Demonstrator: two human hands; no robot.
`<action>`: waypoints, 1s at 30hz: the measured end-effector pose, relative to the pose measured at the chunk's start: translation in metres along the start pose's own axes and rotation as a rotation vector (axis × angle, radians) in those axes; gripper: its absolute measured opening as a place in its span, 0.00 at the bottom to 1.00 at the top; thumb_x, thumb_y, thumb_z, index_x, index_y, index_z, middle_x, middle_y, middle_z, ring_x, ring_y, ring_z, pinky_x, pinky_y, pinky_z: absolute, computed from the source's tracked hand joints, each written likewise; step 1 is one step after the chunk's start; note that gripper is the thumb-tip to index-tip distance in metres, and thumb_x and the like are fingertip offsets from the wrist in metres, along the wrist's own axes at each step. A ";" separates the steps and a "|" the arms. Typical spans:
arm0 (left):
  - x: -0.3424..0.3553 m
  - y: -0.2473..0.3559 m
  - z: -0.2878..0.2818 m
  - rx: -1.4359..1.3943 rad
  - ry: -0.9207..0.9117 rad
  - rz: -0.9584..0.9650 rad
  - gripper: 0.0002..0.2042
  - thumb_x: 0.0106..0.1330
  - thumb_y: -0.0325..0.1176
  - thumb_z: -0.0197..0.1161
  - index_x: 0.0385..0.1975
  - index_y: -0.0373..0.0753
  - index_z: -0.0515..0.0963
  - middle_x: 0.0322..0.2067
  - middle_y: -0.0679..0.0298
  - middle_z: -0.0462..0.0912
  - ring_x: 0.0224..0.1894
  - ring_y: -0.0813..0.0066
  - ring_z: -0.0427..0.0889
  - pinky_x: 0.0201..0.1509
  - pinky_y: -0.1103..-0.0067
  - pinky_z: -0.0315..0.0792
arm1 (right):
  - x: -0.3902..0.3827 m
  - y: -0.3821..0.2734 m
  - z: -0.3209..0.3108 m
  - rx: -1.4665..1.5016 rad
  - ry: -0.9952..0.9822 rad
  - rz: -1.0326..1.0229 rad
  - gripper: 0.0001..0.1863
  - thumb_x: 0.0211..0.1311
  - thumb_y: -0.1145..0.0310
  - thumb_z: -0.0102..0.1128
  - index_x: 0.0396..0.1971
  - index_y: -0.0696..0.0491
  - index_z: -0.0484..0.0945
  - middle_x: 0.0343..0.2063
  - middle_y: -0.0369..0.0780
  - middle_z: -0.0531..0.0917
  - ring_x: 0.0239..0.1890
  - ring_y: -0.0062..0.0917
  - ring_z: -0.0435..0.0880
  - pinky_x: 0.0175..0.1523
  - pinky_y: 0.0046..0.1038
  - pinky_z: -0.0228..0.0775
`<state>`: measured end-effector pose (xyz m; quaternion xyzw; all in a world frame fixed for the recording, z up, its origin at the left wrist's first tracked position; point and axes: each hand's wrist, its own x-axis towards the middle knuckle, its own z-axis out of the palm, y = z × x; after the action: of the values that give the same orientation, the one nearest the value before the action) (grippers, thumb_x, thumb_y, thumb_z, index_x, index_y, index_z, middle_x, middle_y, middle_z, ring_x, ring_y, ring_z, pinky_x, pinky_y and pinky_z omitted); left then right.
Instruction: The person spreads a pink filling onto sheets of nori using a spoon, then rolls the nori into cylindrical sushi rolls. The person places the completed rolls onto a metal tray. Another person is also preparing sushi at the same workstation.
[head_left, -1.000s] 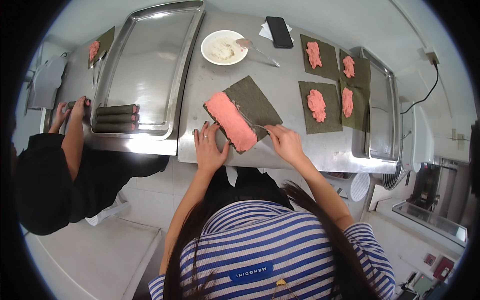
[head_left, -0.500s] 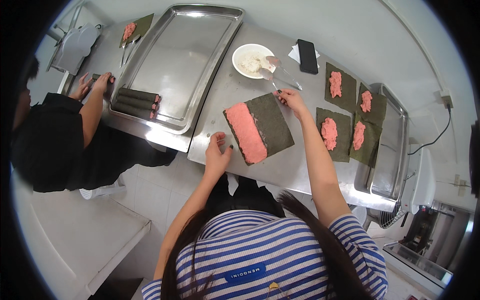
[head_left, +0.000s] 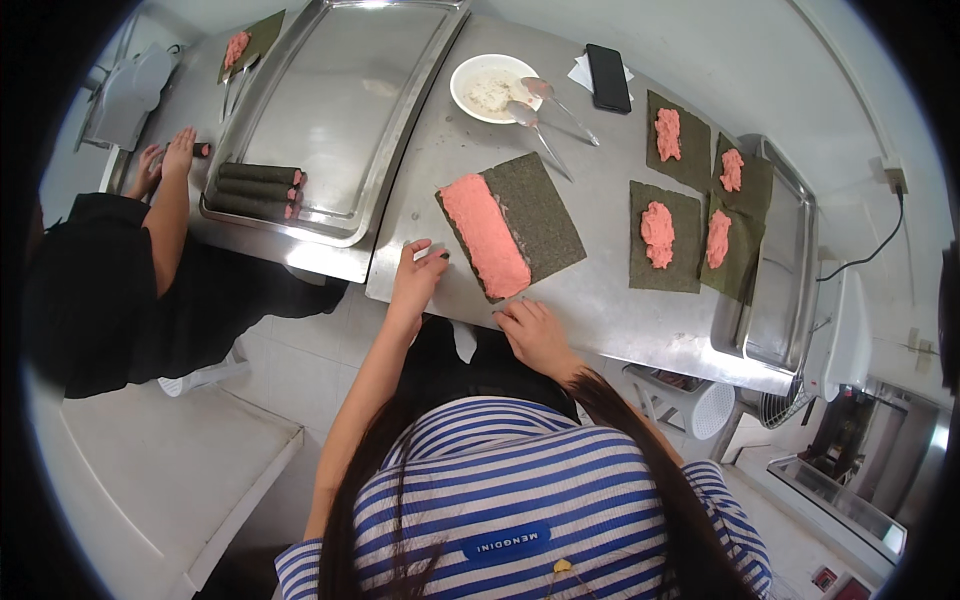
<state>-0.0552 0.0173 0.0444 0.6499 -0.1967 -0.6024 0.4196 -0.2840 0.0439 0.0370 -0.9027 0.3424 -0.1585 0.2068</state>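
A dark green seaweed sheet (head_left: 545, 225) lies on the metal table in front of me, with a flattened band of pink paste (head_left: 485, 235) along its left side. My left hand (head_left: 412, 285) hovers just left of the sheet, fingers apart, holding nothing. At the sheet's near corner is my right hand (head_left: 535, 332), its fingers curled together; whether they pinch anything is hidden. Two metal spoons (head_left: 555, 150) rest by a white bowl (head_left: 468, 100) with pale residue, beyond the sheet; both spoons are out of my hands.
Several seaweed sheets (head_left: 683, 275) topped with pink paste lie at right, beside a metal tray (head_left: 785, 300). Left stands a large tray (head_left: 375, 130) holding several finished rolls (head_left: 262, 188). A co-worker's hands (head_left: 178, 155) touch another roll. A black phone (head_left: 607, 80) lies at the back.
My right hand has let go of the spoon and come back to the sheet's near corner. The spoon now lies on the table against the bowl. My left hand stays beside the sheet.
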 end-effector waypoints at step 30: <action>0.035 0.008 0.012 -0.404 -0.119 -0.190 0.17 0.68 0.41 0.54 0.50 0.38 0.64 0.50 0.55 0.75 0.51 0.67 0.75 0.57 0.75 0.66 | 0.010 0.020 0.015 -0.201 0.122 -0.186 0.07 0.51 0.69 0.55 0.31 0.53 0.75 0.32 0.37 0.73 0.38 0.28 0.74 0.43 0.28 0.65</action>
<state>-0.0581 -0.0175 0.0300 0.5315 -0.0344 -0.7037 0.4703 -0.2816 0.0274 0.0159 -0.9354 0.2835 -0.1963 0.0785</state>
